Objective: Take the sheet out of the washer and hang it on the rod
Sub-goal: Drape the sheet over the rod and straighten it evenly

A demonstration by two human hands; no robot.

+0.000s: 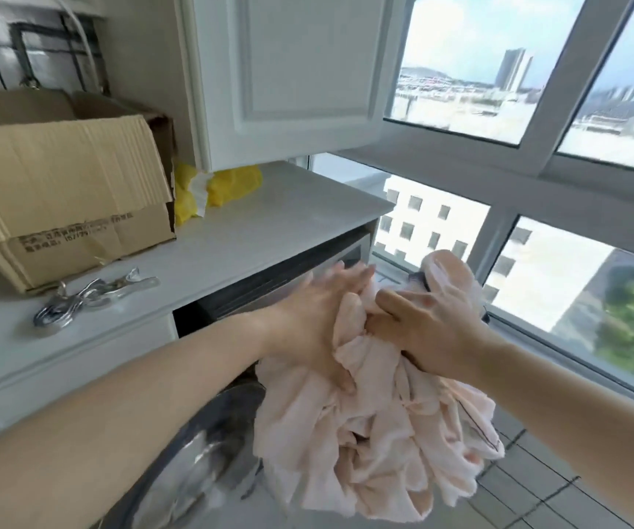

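Observation:
A crumpled pale pink sheet [376,433] hangs bunched in front of me, above the open washer door [200,467]. My right hand [430,330] grips a fold near the top of the bundle, with more cloth draped over it. My left hand [315,318] lies against the bundle's left side with straight fingers, thumb pressed into the fabric. The washer [269,276] sits under the white counter, its drum hidden behind my arms. No rod is in view.
On the white counter [269,223] stand a cardboard box [63,192], yellow bags [208,189] and metal clips [90,295]. A white cabinet door [292,74] hangs above. Large windows [536,108] run along the right; tiled floor [559,498] lies below.

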